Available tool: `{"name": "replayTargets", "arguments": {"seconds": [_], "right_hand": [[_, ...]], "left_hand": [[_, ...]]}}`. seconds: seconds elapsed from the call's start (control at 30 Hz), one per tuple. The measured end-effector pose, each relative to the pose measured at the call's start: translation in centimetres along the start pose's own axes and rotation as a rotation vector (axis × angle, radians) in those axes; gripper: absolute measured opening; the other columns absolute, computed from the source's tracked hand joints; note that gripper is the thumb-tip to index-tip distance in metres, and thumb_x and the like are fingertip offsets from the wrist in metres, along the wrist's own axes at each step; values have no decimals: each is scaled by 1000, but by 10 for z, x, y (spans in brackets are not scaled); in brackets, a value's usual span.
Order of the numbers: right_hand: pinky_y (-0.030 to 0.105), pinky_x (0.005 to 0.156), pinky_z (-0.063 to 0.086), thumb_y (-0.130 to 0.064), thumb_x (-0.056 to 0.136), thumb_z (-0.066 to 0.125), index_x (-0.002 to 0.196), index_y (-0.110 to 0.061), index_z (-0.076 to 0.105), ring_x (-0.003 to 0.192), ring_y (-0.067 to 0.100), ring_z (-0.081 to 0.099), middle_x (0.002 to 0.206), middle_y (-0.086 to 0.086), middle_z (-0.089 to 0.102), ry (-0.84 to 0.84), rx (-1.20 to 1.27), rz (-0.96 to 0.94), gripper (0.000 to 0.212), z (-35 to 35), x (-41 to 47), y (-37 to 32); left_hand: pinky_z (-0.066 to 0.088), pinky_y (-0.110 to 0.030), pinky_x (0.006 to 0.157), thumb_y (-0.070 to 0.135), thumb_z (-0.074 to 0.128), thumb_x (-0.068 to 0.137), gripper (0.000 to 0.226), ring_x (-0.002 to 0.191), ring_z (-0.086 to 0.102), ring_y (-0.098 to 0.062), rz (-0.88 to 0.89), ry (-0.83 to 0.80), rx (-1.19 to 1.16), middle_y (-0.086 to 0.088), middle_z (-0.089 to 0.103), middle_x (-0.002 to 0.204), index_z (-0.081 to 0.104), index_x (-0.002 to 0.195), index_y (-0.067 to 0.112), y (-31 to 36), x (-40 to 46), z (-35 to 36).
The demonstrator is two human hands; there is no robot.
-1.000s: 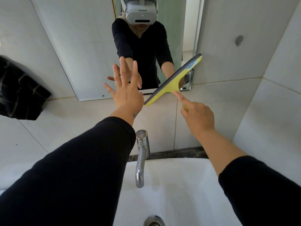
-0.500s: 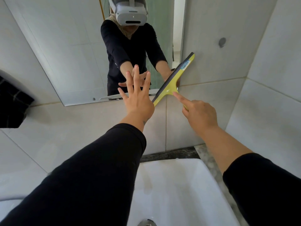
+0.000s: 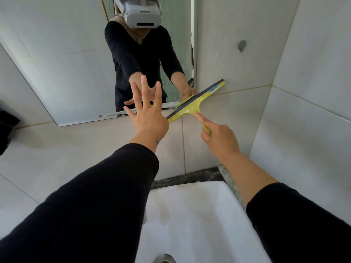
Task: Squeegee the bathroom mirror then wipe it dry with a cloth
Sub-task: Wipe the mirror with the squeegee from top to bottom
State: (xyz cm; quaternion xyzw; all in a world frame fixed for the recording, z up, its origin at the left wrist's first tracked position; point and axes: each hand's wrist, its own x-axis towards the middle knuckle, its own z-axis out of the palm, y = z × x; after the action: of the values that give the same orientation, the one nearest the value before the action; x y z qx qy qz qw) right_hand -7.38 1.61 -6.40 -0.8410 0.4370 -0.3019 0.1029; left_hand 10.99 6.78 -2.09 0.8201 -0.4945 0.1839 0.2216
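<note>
The bathroom mirror (image 3: 66, 59) hangs on the tiled wall ahead, reflecting a person in black. My right hand (image 3: 220, 138) grips the handle of a yellow squeegee (image 3: 195, 103), index finger laid along it. Its dark blade lies tilted across the mirror's lower right corner and the tile beside it. My left hand (image 3: 149, 114) is raised with fingers spread, at the mirror's bottom edge, just left of the blade and holding nothing. A dark checked cloth (image 3: 6, 130) hangs at the left edge, mostly cut off.
A white basin (image 3: 190, 215) sits below my arms, its drain (image 3: 164, 259) at the bottom edge. A dark stone ledge (image 3: 190, 177) runs behind it. A tiled side wall (image 3: 303, 111) closes in on the right. A small grey wall plug (image 3: 242, 45) sits right of the mirror.
The squeegee has slid down and right, its blade lying flatter across the mirror's lower right corner. The view has shifted left, so the tap has left view. My left hand stays spread.
</note>
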Motion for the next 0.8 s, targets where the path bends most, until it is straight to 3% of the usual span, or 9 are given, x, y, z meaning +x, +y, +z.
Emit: {"name": "replayTargets", "arguments": {"seconds": [0.23,0.4,0.5,0.57,0.63,0.8], "right_hand": [[34,59,44,-20,95,46,143,-49,28,59,24,46,56,1,41,-79,-2,27,59,-14,-9,9],[37,73,48,-26,91,54,147,-47,17,81,33,58,81,9,55,-176,-29,84,70,-47,-17,21],[36,86,49,-29,88,61,142,-33,41,104,31,60,117,9,64,-262,-73,78,57,-69,-24,25],[36,89,49,-33,86,64,131,-29,55,108,26,59,123,3,63,-334,-159,25,46,-84,-28,23],[34,94,46,-38,85,64,132,-32,53,117,21,55,129,-4,60,-387,-261,-27,49,-99,-32,18],[25,78,38,-38,86,64,129,-43,53,115,14,54,125,-14,61,-418,-407,-159,45,-141,-42,4]], "left_hand": [[0,-69,111,6,56,78,100,143,-25,-32,-18,34,-9,-3,-28,156,-8,150,36,7,-4,-2],[2,-65,112,16,55,87,81,145,-18,-30,86,14,-18,-4,-21,159,9,152,30,32,-9,-11],[12,-59,116,28,50,96,60,147,-3,-29,173,-116,-139,-5,-1,161,22,149,32,56,-14,-16],[19,-54,116,32,49,97,56,147,6,-30,210,-199,-257,-8,9,160,26,148,33,73,-16,-17],[22,-50,116,33,50,97,55,146,11,-31,213,-253,-363,-10,11,160,28,148,34,90,-17,-19],[29,-44,112,18,52,96,62,145,13,-30,232,-291,-398,-3,3,161,24,149,35,114,-19,-28]]}}
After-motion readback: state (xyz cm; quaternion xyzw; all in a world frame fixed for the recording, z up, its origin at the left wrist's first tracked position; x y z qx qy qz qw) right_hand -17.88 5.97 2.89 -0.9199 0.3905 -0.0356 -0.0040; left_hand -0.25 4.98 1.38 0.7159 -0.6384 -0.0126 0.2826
